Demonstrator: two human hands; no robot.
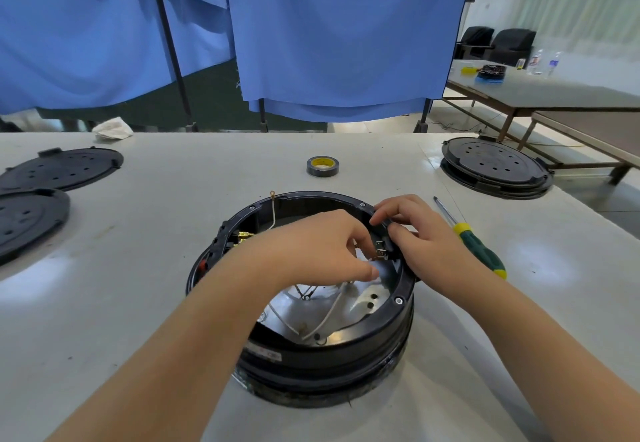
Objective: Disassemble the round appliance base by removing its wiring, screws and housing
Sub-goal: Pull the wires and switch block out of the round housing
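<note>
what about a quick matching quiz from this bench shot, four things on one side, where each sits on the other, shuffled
Things:
1. screwdriver
2. tape roll
3. white cloth
4. stacked black covers

Places:
A. table's far left edge
B. behind the round base, mid-table
C. far right of the table
D. just right of the right hand

Pairs: 1-D, 2-B, 3-A, 4-C

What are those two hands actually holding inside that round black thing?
The left hand pinches a white wire at its end; the right hand grips the small connector on the base's rim.

Screwdriver (pixel 472 239) right of base (pixel 311 348), tape (pixel 322 166) behind
</note>
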